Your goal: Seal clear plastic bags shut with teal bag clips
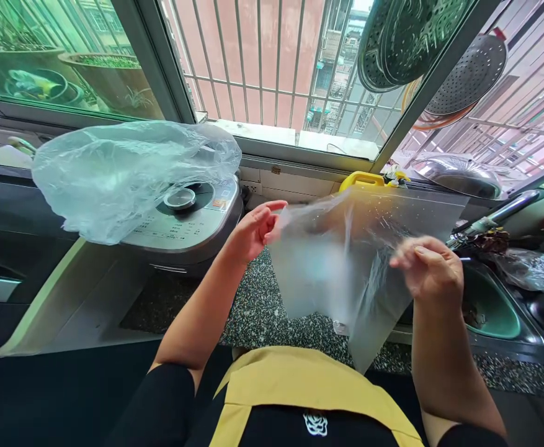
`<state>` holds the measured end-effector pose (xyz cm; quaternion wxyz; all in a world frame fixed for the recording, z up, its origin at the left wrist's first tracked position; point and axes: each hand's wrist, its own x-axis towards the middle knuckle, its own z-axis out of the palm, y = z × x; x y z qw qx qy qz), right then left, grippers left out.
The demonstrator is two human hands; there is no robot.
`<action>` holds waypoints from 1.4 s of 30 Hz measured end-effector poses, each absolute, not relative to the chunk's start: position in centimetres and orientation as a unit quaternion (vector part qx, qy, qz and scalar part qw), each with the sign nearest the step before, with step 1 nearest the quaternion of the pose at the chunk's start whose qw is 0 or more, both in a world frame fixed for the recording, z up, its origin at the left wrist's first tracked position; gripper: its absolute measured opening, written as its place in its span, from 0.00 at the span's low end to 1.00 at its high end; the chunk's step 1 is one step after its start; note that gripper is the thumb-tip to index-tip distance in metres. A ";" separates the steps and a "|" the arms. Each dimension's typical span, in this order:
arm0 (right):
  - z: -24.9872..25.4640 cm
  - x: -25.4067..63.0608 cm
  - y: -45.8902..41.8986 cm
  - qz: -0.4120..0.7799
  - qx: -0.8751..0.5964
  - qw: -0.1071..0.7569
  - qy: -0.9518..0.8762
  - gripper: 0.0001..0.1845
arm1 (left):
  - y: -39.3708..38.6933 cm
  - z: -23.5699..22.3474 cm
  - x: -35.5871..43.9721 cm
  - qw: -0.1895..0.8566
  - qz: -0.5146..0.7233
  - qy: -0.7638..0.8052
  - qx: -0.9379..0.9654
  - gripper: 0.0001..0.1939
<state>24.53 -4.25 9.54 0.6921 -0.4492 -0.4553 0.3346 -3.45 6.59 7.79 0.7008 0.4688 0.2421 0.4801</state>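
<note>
A frosted, see-through plastic bag (313,267) hangs spread out in front of me over the speckled counter, with water drops on its upper part. At its left edge my left hand (255,233) pinches the plastic between thumb and fingers, the index finger reaching past. My right hand (432,270) is closed in a pinch on the bag's right side, slightly blurred; its fingertips lie against the plastic. The bag's lower corner droops towards my yellow-and-black apron (294,372). Behind the sheet a yellow container (362,180) is partly hidden.
To the left a grey cooker (192,230) stands on the counter (257,304), a crumpled clear bag (113,167) draped over it. On the right are a sink (499,310), a faucet (513,205) and a metal lid (458,174). Colanders (469,74) hang by the barred window.
</note>
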 end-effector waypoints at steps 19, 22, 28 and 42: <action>10.0 26.4 -4.2 0.341 -0.467 0.686 -0.441 0.11 | 7.2 5.9 -3.9 0.674 0.504 0.258 0.475 0.18; 9.7 26.2 -4.4 0.321 -0.475 0.691 -0.440 0.10 | 7.0 6.1 -4.4 0.638 0.514 0.299 0.489 0.15; 7.7 24.8 -3.6 0.073 -0.561 0.682 -0.463 0.09 | 6.6 7.0 -4.0 0.633 0.551 0.290 0.459 0.15; 9.2 27.1 0.5 0.451 -0.591 0.509 -0.434 0.19 | 10.7 8.0 -4.3 0.704 0.481 0.406 0.330 0.12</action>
